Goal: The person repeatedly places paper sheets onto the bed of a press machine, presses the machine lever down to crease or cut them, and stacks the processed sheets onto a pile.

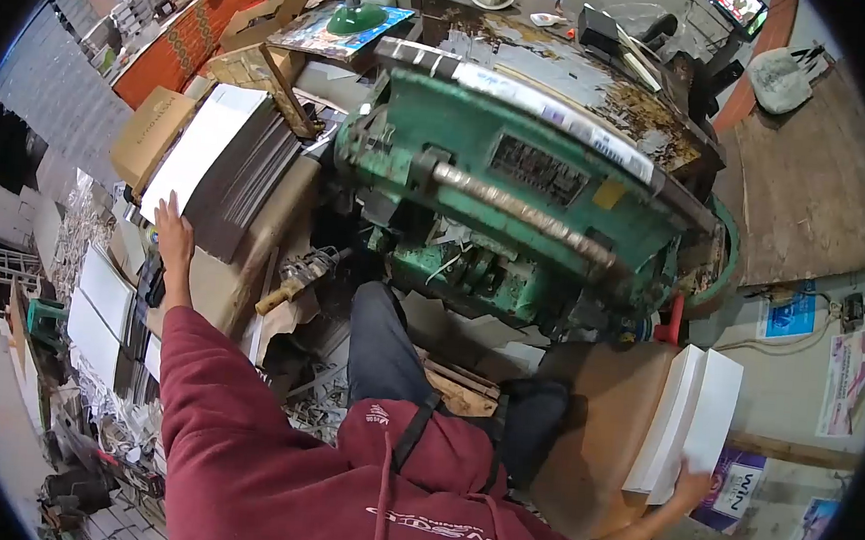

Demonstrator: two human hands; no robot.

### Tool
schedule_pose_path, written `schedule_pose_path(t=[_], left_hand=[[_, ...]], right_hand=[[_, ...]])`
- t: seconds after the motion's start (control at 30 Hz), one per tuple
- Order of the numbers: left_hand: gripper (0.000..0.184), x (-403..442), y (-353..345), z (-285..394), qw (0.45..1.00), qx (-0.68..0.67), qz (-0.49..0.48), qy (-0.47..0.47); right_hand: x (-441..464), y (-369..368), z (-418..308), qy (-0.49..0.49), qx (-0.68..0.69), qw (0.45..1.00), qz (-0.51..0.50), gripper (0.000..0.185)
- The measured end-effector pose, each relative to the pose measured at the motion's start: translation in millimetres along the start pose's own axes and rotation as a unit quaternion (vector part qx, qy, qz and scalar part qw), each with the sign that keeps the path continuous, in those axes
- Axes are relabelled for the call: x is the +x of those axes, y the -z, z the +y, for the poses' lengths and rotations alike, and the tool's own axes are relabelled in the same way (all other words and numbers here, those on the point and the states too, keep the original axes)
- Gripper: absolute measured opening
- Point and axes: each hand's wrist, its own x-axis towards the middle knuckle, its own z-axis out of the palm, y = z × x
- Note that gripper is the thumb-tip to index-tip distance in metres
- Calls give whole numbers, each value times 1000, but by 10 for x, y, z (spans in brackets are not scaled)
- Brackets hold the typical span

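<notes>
My left hand rests with its fingers stretched over the near corner of a tall stack of sheets. The top sheet is white and the side edges look grey. On the right, my right hand grips the near end of a stack of white paper, which lies on a brown board. Some fingers of that hand are hidden by the paper. Between the two stacks, in front of my knees, stands a green machine with a long metal bar across its front.
A cardboard box stands behind the left stack. More white sheets lie lower left, with paper scraps on the floor. Behind the machine is a worn table holding a plate. A wooden board is at the right.
</notes>
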Motion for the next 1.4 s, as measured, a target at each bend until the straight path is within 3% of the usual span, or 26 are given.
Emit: schedule_pose_path(t=[0.03,0.1,0.13,0.2,0.27,0.33,0.43,0.5,0.53,0.6,0.67,0.8,0.9,0.97,1.03,1.13,1.2,1.27,1.33,1.4], left_hand=[[59,20,-128,-112,1000,15,-1,-17],[58,56,-240,-102,999,17,-40,0],[57,93,-249,-81,997,16,-75,13],[61,156,-286,-68,995,18,-94,24],[67,243,-427,-167,991,19,-94,91],[76,297,-415,-123,990,11,-100,95],[92,242,22,319,964,91,-182,173],[94,263,-280,85,969,71,-159,175],[97,268,-417,-1,972,49,-137,183],[99,287,-494,-18,973,37,-131,185],[96,373,-565,-65,966,49,-154,203],[95,364,41,634,949,80,-181,248],[93,425,-68,949,997,53,-13,46],[85,488,-97,1406,998,-11,14,-63],[81,439,17,2041,980,-91,41,-174],[77,371,448,3070,925,-196,81,-314],[71,395,749,3679,896,-241,103,-359],[69,465,1058,4208,840,-346,67,-412],[68,493,982,4617,831,-334,-38,-444],[73,531,532,4915,798,-297,-241,-466]], right_hand=[[110,-296,417,-1,-78,996,48,85],[-101,-395,603,15,-85,996,9,68],[-146,-521,723,15,-84,996,7,68],[-255,-805,876,155,33,975,153,48],[-279,-888,933,156,65,970,177,40],[-289,-882,984,154,96,962,201,32],[-54,-799,1186,141,219,958,123,28],[84,-759,1360,161,350,923,13,26],[92,-736,1406,158,350,923,14,26],[105,-585,1329,26,378,921,-90,28],[130,-459,1239,2,377,919,-117,30],[169,-485,1306,-15,414,898,-149,32],[169,-538,1357,-2,426,896,-129,30],[117,-526,1337,7,427,896,-123,28],[115,-688,1398,101,436,890,-88,18],[-5,-746,1364,131,441,888,19,17],[-157,-660,1102,-1,522,840,145,19],[49,-559,1108,26,525,828,197,21],[179,-162,854,159,407,840,321,25],[-158,468,145,124,425,851,282,26]])
